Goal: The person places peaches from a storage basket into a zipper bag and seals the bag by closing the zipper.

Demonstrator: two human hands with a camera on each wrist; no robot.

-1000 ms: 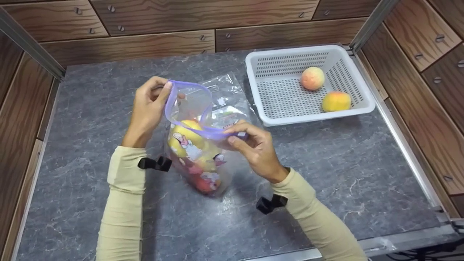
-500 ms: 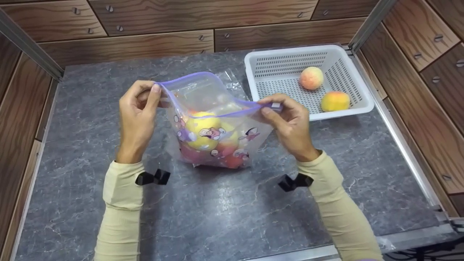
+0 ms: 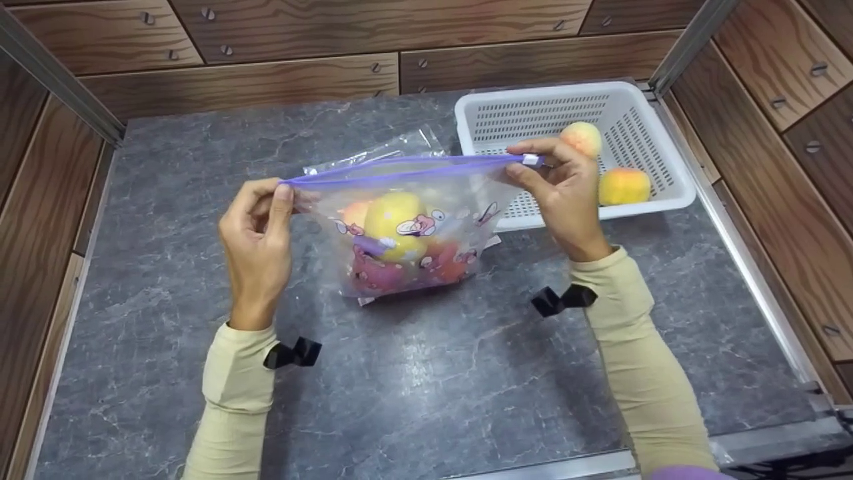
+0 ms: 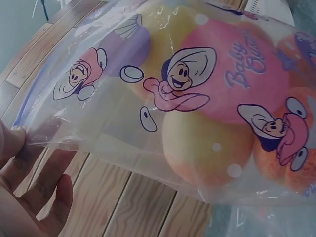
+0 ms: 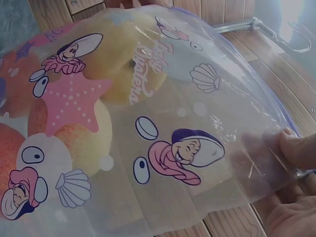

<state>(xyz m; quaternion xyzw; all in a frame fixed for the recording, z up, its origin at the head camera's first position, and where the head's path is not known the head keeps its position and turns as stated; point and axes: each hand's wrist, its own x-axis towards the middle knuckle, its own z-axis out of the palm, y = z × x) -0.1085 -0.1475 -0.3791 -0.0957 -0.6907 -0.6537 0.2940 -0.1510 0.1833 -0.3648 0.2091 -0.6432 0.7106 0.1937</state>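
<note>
Head view: a grey desk [image 3: 413, 400] carries a white basket [image 3: 526, 120]. Overlapping its left part, a clear printed bag [image 3: 446, 207] spans from the left hand [image 3: 258, 237], whose thumb and fingers pinch one top corner, to the right hand [image 3: 570, 200], whose fingers grasp the opposite corner. Fruit [image 3: 396, 213] shows inside the bag; two more fruits [image 3: 625, 185] lie in the basket. A white slider [image 3: 531, 159] sits beside the right fingers.

Grey marble-look table [image 3: 413, 407] is enclosed on three sides by wood-plank walls [image 3: 266, 80], screw heads [image 3: 208, 13] dotted across. Back corners are framed by metal posts [image 3: 690, 47]. Glare is cast on table; bright light [image 5: 291, 19] is caught in right wrist view.
</note>
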